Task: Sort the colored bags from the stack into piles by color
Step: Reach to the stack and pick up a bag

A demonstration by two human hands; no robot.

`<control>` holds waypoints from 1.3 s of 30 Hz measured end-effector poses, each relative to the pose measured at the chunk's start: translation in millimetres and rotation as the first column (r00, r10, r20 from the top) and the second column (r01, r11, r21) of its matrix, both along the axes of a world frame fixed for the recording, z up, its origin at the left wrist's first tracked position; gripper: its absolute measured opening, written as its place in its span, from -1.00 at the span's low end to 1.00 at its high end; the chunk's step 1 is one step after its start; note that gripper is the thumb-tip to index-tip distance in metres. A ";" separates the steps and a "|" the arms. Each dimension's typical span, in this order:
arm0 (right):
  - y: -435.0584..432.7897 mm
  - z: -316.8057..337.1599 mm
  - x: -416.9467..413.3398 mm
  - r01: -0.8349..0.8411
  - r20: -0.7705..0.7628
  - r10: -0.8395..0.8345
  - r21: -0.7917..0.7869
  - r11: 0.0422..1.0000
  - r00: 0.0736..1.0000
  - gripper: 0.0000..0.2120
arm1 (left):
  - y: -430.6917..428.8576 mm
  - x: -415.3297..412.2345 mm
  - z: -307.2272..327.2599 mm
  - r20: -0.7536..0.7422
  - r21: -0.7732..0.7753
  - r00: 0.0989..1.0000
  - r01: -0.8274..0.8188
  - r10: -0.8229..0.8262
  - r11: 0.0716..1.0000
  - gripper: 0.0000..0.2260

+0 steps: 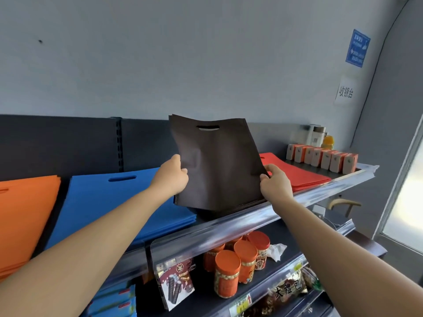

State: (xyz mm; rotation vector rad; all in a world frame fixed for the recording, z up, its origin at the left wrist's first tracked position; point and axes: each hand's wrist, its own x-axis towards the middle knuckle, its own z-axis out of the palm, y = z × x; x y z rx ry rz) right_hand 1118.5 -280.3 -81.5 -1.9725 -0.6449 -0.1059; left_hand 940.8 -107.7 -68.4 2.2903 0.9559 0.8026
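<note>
Left hand and right hand pinch the bag by 2 sides; lay it square on the dark pile at centre frame (beside the blue pile).

- White paper sheet on wall, up and right of the right hand gripping the brown bag: "收銀台", black characters.
- Blue sign on wall, higher still, right of that grip: white print, too small to read.
- Dark snack pack, lower shelf, below the same grip: "大禮包", large characters.
- Price tag on shelf rail, below and between both grips: print blurred.
- Pouch, below the left hand: round emblem, lettering illegible.
</note>
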 end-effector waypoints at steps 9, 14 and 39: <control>19.3 3.9 70.7 -0.110 0.052 0.120 -0.170 0.979 0.991 -0.70 | -12.7 38.1 -11.1 -0.169 0.073 0.971 -0.157 0.167 0.985 -0.85; 26.9 0.0 96.8 -0.145 0.068 0.175 -0.317 0.937 0.982 -0.67 | -22.0 52.9 -16.4 -0.239 0.051 0.942 -0.230 0.235 0.972 -0.60; 26.9 -13.6 109.0 -0.087 0.427 0.348 -0.523 0.848 0.835 -0.68 | -56.8 59.8 -22.4 -0.447 0.473 0.749 -0.267 0.489 0.840 -0.77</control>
